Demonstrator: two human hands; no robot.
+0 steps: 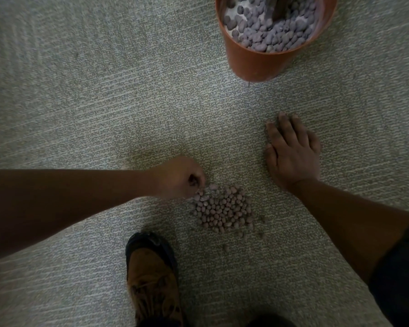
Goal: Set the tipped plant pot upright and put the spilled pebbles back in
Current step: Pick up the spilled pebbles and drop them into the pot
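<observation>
One big carpet [80, 90] fills the floor. It is grey and bumpy, with thin pale lines running across it.

Next in size is the pot [257, 62]. It is orange, smooth and round, like a tall cup. It stands up straight at the top of the view, to the right, with its open mouth pointing up. Inside it lie lots of purple-grey pebbles, and something dark pokes up in the middle; it is cut off at the top edge.

Nearer the person, a brown shoe [154, 284] with a dark toe points toward the pot.

Right hand [293, 154] lies flat on the carpet, fingers straight and close together, pointing toward the pot. It holds nothing. It sits just to the right of the pile.

Left hand [177, 178] is curled into a loose fist at the top left edge of the pile. Its fingertips touch the nearest pebbles. Whether it has some pinched I cannot tell.

Last come the spilled pebbles [224, 208]. They are small, round and pinkish-brown, like little clay balls. They lie in a bunch on the carpet between the two hands, well apart from the pot. A few loose ones sit off to the lower right.
</observation>
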